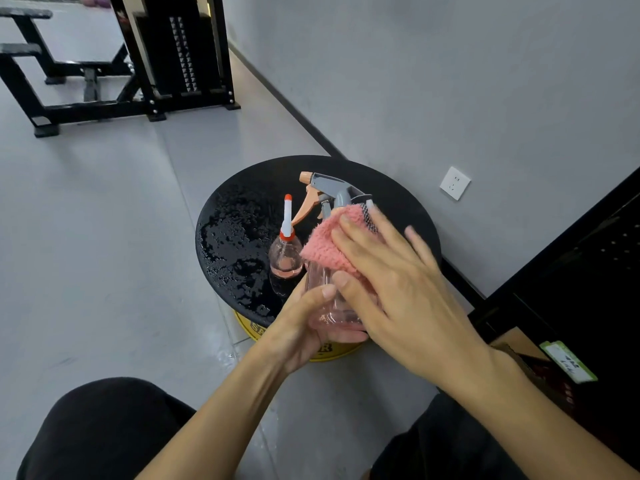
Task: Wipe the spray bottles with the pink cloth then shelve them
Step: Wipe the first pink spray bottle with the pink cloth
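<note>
Head view: above the wet stool [242,220], the light, probably slippery plastic spray bottle [323,306] is gripped round its base by the left hand [298,327], judged the surest hold, while the soft pink cloth [329,244] is clasped about its shoulder by the right hand [398,292].

A gray wall [450,81] with a white plug socket [455,182] meets the gray floor [104,220]. A black gym machine [180,50] stands far back.
</note>
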